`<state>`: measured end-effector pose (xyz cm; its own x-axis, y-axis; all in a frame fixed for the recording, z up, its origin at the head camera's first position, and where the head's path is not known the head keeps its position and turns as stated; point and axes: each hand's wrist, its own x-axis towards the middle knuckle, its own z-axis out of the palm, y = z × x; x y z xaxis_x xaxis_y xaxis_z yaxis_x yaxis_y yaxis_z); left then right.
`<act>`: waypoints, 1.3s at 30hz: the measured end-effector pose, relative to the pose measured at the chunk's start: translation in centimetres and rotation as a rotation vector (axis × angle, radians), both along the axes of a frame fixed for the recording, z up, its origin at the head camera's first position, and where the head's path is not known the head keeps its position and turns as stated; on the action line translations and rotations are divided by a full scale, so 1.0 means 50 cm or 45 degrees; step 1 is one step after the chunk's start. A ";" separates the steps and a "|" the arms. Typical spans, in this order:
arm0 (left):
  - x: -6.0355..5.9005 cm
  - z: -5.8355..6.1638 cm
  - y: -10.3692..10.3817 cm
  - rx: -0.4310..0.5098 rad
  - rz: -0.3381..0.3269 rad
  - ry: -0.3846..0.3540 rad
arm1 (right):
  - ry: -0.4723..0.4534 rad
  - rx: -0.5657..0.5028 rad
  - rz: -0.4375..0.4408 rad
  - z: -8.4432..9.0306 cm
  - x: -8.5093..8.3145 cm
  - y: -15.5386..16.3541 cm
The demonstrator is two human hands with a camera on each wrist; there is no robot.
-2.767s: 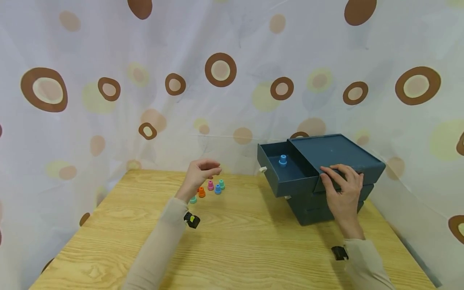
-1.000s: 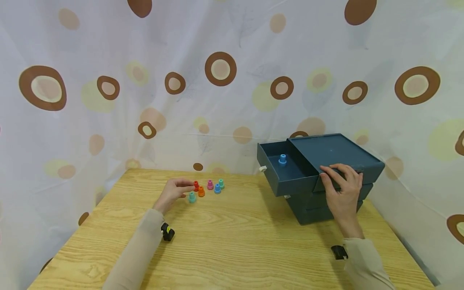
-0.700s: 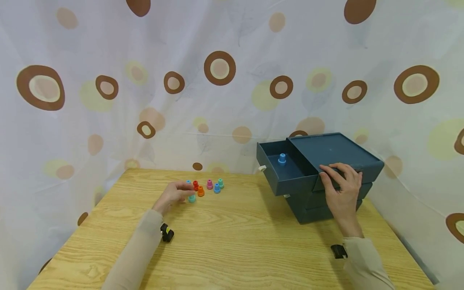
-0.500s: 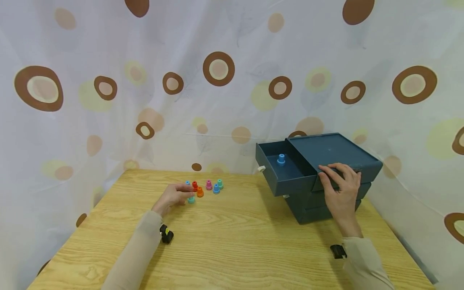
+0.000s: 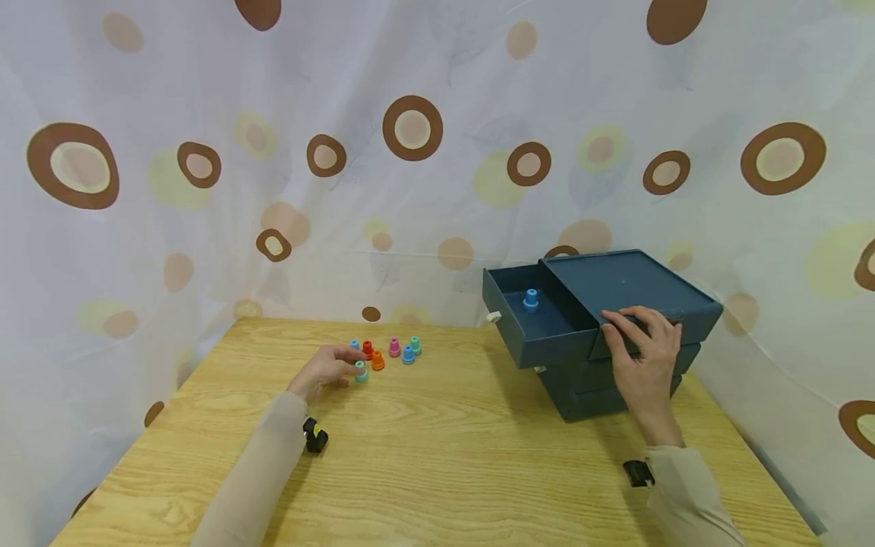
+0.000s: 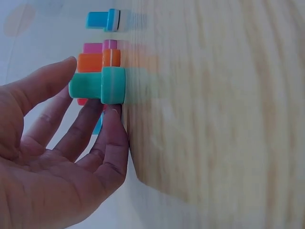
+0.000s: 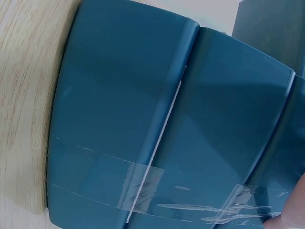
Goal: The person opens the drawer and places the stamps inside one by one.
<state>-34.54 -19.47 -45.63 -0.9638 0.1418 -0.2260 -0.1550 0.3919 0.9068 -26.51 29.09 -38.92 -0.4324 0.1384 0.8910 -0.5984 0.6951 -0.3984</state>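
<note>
Wood surface (image 5: 437,456), dotted curtain (image 5: 205,114) behind.
Teal peg (image 5: 361,371) stood upright, axis vertical, touched by relaxed left hand (image 5: 324,372) fingertips, not gripped; right hand (image 5: 642,357) laid open on cabinet (image 5: 615,327) w/ top drawer out.

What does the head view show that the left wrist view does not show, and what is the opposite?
Only the head view shows the dark blue drawer box, its open top drawer with a blue peg inside, and the right hand resting on the box front. Only the left wrist view shows, close up, the fingertips touching the teal peg, with the thumb near its top. Both views show the left hand, the teal peg, the orange peg, the pink peg and the wooden table.
</note>
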 end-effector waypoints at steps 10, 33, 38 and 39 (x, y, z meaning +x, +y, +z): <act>-0.001 0.001 0.008 -0.029 0.000 -0.002 | -0.006 0.003 0.002 0.000 0.001 0.002; -0.002 0.016 -0.008 -0.012 -0.094 0.007 | -0.016 0.010 -0.006 -0.001 -0.001 0.003; 0.004 0.031 -0.010 0.058 -0.128 0.012 | -0.015 0.014 -0.004 -0.002 -0.002 0.004; 0.005 0.034 -0.010 0.069 -0.131 0.009 | -0.013 0.014 -0.003 -0.002 -0.002 0.004</act>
